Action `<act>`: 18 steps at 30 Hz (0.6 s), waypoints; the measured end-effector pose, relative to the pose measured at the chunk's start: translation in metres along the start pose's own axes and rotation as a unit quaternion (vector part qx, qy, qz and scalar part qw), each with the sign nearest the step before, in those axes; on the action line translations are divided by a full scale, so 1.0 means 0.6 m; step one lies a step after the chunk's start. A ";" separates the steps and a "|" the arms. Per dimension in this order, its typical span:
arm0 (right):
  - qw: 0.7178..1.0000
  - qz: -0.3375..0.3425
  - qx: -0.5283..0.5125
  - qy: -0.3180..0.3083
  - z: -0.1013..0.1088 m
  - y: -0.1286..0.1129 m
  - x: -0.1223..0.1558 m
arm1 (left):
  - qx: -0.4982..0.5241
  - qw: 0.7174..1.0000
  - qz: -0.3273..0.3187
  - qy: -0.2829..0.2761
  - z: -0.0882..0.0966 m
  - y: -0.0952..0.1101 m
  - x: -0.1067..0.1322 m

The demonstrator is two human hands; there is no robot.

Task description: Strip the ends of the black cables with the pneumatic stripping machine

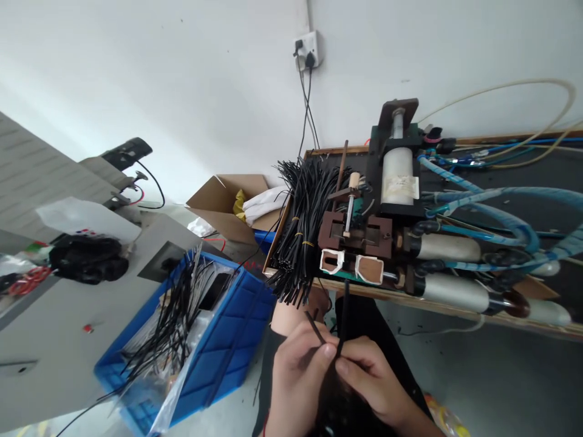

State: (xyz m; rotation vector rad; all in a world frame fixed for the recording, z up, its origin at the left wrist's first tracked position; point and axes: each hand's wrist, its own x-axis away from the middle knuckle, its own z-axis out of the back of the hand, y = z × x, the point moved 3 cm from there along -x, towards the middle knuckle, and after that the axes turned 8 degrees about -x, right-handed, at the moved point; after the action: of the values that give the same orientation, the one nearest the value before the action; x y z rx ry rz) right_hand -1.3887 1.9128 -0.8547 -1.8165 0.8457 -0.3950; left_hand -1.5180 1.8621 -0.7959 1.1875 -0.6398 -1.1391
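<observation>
Both hands meet low in the picture, above my lap and in front of the bench edge. My left hand [298, 373] is closed in a pinch on a thin black cable [314, 326], whose short end sticks up past the fingertips. Close against it, my right hand [371, 376] pinches a thicker-looking black cable length [345, 312] that points up toward the bench. I cannot tell whether the two pieces are one cable. Just beyond my hands, a brown clamping fixture [355, 233] sits on the bench beside a large banded bundle of black cables [303, 224].
Pneumatic cylinders [449, 247] with blue hoses [514, 197] line the bench's right side. At left, a blue crate [223, 346] holds loose black cables and plastic. A cardboard box [218, 203] stands behind it. A grey machine table [68, 328] is further left.
</observation>
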 end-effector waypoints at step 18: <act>0.951 -0.024 -0.298 -0.079 0.029 0.021 -0.069 | 0.035 0.982 -0.185 0.020 -0.016 0.010 -0.040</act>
State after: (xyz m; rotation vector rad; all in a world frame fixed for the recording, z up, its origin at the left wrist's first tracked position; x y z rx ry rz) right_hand -1.4114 1.9516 -0.8684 -2.3915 0.8666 -0.0107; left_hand -1.5158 1.8879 -0.7895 1.4251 -0.4410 -1.4081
